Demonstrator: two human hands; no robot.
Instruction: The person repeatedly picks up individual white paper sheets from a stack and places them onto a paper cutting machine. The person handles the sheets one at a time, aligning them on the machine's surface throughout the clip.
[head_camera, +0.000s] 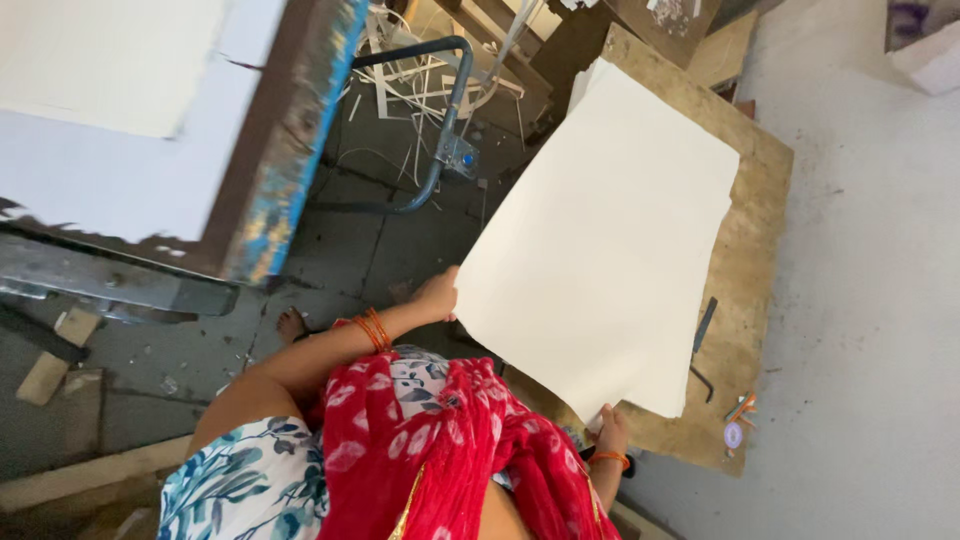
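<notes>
A large cream-white sheet of paper (605, 235) lies tilted over a brown wooden board (755, 225). My left hand (438, 294) grips the sheet's near left edge; orange bangles circle that wrist. My right hand (610, 430) holds the sheet's near corner, with an orange bangle on its wrist. A red patterned scarf (450, 450) and a blue floral garment hang in front of me, hiding my lower arms in part. One bare foot (291, 324) shows on the floor below my left arm.
A worn table with a blue-painted edge (290, 150) and a white sheet on top stands at the left. A metal pedal bar (440, 150) and paper offcuts (400, 70) lie on the dark floor. Small tools (703, 340) rest on the board's right side. Wood scraps (55, 360) sit lower left.
</notes>
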